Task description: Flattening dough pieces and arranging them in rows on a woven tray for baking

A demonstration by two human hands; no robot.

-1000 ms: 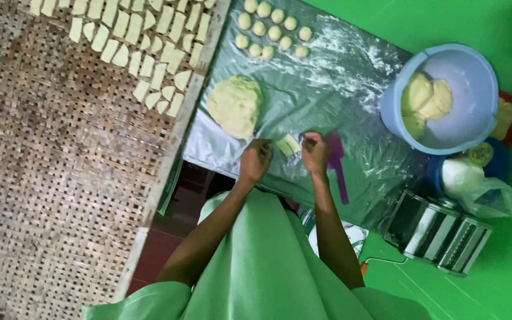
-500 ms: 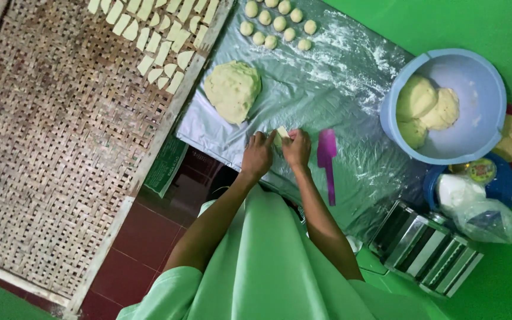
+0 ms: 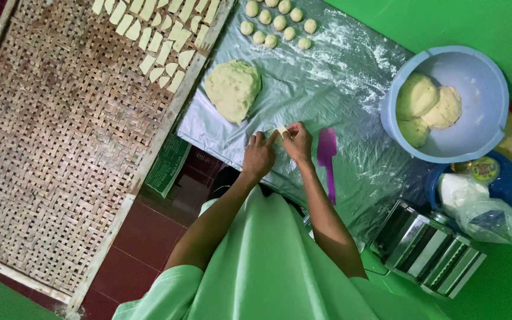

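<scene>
- Dough piece (image 3: 281, 131), small and pale, is pinched between the fingertips of both hands over the plastic sheet (image 3: 351, 95), near its front edge.
- Left hand (image 3: 260, 155) is closed on the piece from the left; right hand (image 3: 297, 141) grips it from the right, the two hands touching.
- Dough mound (image 3: 233, 89) is seen just beyond the hands, by the sheet's left edge.
- Dough balls (image 3: 277, 24) are grouped at the sheet's far edge.
- Purple scraper (image 3: 327, 155) lies just right of the right hand.
- Blue bowl (image 3: 481, 83) with dough lumps sits at the sheet's right edge.
- Cut strips (image 3: 149, 35) are laid at the woven tray's (image 3: 48, 148) far corner.
</scene>
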